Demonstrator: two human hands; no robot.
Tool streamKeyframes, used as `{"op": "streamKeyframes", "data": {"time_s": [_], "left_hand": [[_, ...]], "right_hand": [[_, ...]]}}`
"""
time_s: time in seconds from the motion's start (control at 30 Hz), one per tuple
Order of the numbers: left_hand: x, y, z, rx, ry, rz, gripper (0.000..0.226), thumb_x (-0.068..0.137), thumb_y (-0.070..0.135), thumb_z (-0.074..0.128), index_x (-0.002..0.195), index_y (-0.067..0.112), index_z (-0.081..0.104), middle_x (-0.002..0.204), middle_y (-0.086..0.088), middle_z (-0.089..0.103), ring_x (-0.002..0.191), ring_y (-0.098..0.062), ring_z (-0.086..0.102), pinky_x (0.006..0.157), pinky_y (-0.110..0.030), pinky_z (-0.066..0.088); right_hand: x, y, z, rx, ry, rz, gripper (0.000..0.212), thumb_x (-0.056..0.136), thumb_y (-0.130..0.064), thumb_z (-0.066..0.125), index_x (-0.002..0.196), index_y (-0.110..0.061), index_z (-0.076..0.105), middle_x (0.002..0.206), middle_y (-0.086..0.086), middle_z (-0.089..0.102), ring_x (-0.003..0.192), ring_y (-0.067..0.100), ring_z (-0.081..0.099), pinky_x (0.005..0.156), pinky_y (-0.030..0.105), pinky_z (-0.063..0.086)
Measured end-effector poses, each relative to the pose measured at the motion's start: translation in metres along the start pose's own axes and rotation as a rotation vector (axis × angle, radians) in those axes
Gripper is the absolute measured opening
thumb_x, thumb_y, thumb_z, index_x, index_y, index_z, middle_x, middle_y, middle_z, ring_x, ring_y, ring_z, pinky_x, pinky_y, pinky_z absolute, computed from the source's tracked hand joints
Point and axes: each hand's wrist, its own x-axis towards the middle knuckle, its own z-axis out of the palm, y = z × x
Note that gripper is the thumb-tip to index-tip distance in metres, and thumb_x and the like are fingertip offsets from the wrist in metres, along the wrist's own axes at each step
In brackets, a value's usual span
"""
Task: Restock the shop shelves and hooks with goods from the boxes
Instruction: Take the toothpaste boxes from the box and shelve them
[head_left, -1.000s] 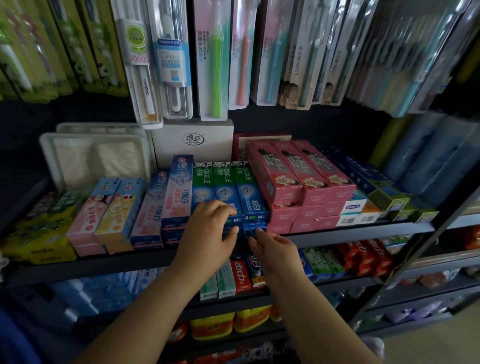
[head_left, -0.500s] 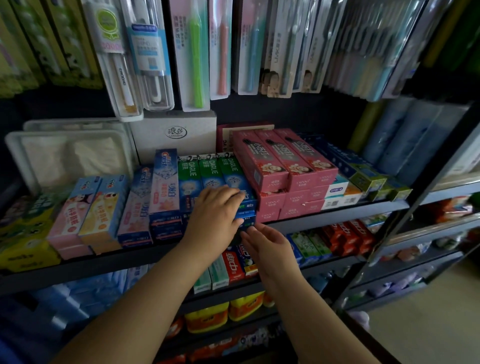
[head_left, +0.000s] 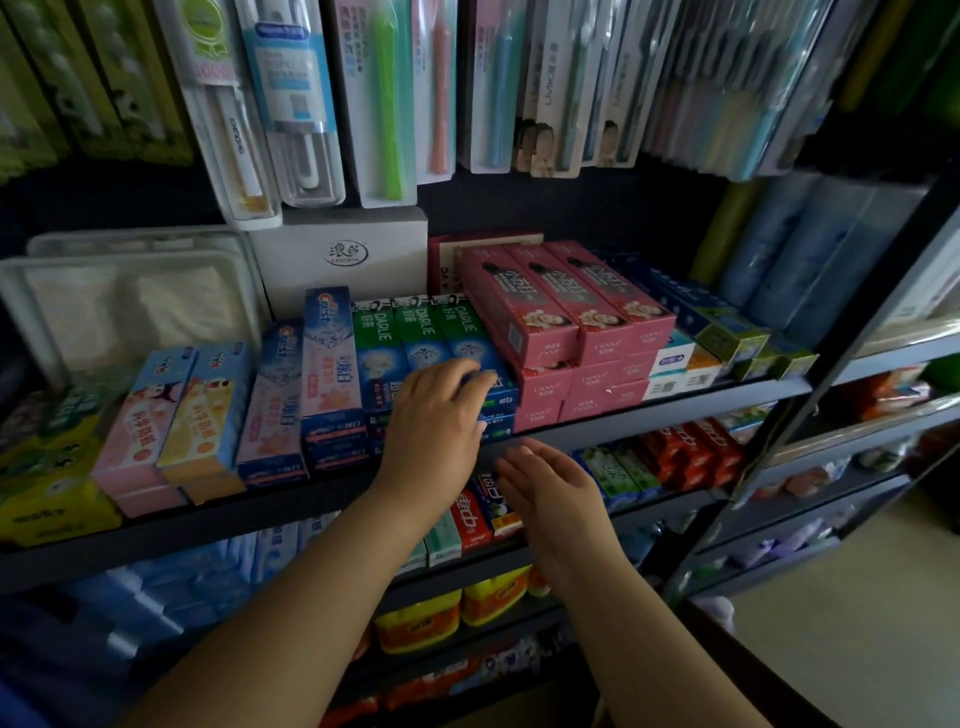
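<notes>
Dark metal shelf (head_left: 649, 421), tiered, dim aisle, pale floor at right. Toothbrush packs (head_left: 384, 98) hang from hooks above. Green boxes (head_left: 415, 338) lie stacked mid-shelf between blue and pink stacks. Left hand (head_left: 434, 415) lies over their front ends, fingers bent on the top box (grip or press, cannot tell). Right hand (head_left: 550, 486) hovers below the shelf edge, released, empty. Boxes likely light, stiff card, slick; take by the long sides.

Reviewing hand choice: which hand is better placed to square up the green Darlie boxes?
Left. The left hand already rests on the green Darlie boxes; the right hand hovers open below the shelf edge.
</notes>
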Motion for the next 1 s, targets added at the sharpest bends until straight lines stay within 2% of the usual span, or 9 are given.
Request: {"op": "streamKeyframes", "data": {"time_s": [0.1,0.17,0.27,0.33,0.4,0.53,0.63,0.73,1.0], "left_hand": [[-0.018,0.006,-0.001,-0.090,0.127,0.025,0.031,0.082,0.014,0.068,0.112,0.006,0.064,0.110,-0.011,0.061,0.105,-0.025,0.053,0.093,-0.038,0.041],[-0.039,0.023,-0.002,-0.262,0.115,0.002,0.027,0.091,0.023,0.052,0.110,0.006,0.062,0.103,-0.007,0.059,0.098,-0.017,0.053,0.088,-0.029,0.043],[-0.069,0.060,0.008,-0.562,-0.084,-0.125,0.026,0.092,0.030,0.047,0.106,0.013,0.061,0.094,0.005,0.056,0.085,-0.003,0.051,0.076,-0.011,0.043],[-0.085,0.087,0.025,-0.656,-0.262,-0.213,0.011,0.092,0.025,0.054,0.101,0.022,0.060,0.092,0.011,0.055,0.087,0.001,0.052,0.073,-0.003,0.040],[-0.096,0.114,0.046,-0.713,-0.433,-0.304,0.010,0.092,0.019,0.058,0.097,0.028,0.057,0.092,0.013,0.056,0.088,0.004,0.053,0.069,-0.003,0.041],[-0.117,0.167,0.099,-0.760,-0.708,-0.518,0.006,0.095,0.025,0.055,0.096,0.029,0.059,0.091,0.010,0.060,0.082,-0.001,0.057,0.058,-0.010,0.044],[-0.139,0.209,0.145,-0.766,-0.861,-0.657,0.007,0.095,0.022,0.054,0.094,0.027,0.059,0.092,0.008,0.060,0.086,-0.011,0.060,0.065,-0.022,0.047],[-0.167,0.249,0.188,-0.744,-0.998,-0.757,0.008,0.094,0.018,0.055,0.097,0.024,0.059,0.094,0.002,0.062,0.091,-0.015,0.061,0.075,-0.031,0.052],[-0.227,0.305,0.302,-0.732,-1.189,-0.852,0.012,0.094,0.009,0.054,0.104,0.015,0.058,0.095,-0.005,0.060,0.087,-0.015,0.058,0.062,-0.018,0.041]], "right_hand": [[-0.008,0.000,-0.029,-0.134,0.035,-0.048,0.013,0.094,-0.020,0.060,0.105,-0.015,0.064,0.096,0.006,0.071,0.092,0.019,0.069,0.074,0.029,0.052],[-0.015,-0.001,-0.060,-0.220,0.068,-0.092,0.011,0.093,-0.021,0.061,0.103,-0.018,0.065,0.086,0.002,0.072,0.083,0.023,0.067,0.074,0.035,0.053],[-0.029,-0.002,-0.120,-0.358,0.179,-0.148,0.009,0.092,-0.021,0.062,0.100,-0.023,0.066,0.080,0.000,0.073,0.076,0.018,0.068,0.072,0.034,0.054],[-0.039,0.002,-0.168,-0.438,0.286,-0.150,0.008,0.091,-0.020,0.063,0.095,-0.027,0.065,0.080,0.001,0.072,0.075,0.015,0.067,0.072,0.032,0.054],[-0.047,0.010,-0.219,-0.479,0.400,-0.136,0.010,0.090,-0.016,0.065,0.094,-0.024,0.067,0.081,0.005,0.072,0.074,0.016,0.066,0.074,0.036,0.053],[-0.067,0.034,-0.323,-0.557,0.587,-0.031,0.018,0.089,-0.012,0.066,0.107,-0.009,0.066,0.082,0.002,0.069,0.070,0.009,0.065,0.068,0.026,0.054],[-0.083,0.055,-0.391,-0.540,0.649,0.141,0.018,0.090,-0.015,0.064,0.108,-0.013,0.063,0.090,0.002,0.067,0.083,0.018,0.065,0.078,0.040,0.057],[-0.089,0.079,-0.446,-0.517,0.656,0.264,0.018,0.091,-0.015,0.063,0.109,-0.013,0.060,0.090,0.003,0.066,0.081,0.017,0.064,0.067,0.030,0.053],[-0.041,0.167,-0.537,-0.526,0.655,0.470,0.022,0.089,-0.024,0.066,0.111,-0.021,0.061,0.091,0.002,0.068,0.085,0.018,0.066,0.077,0.037,0.057]]}}
